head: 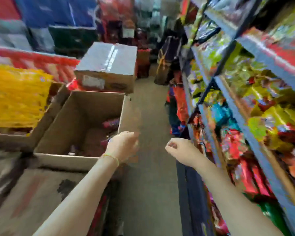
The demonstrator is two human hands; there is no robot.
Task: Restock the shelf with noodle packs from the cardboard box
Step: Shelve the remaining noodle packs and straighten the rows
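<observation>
Head view, blurred: my left hand [123, 145] over near right corner of open cardboard box [61, 133], fingers smeared, cannot tell. My right hand [179, 150] loosely curled, empty, beside shelf [232, 106]. Few noodle packs [110, 123] in box bottom.

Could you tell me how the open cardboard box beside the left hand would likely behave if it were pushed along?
The open cardboard box looks nearly empty, with only a few packs at the bottom, so it would probably slide easily and feel light. Its tall, unsupported walls might flex or tip if pushed near the rim. The left hand is right at its edge.
</observation>
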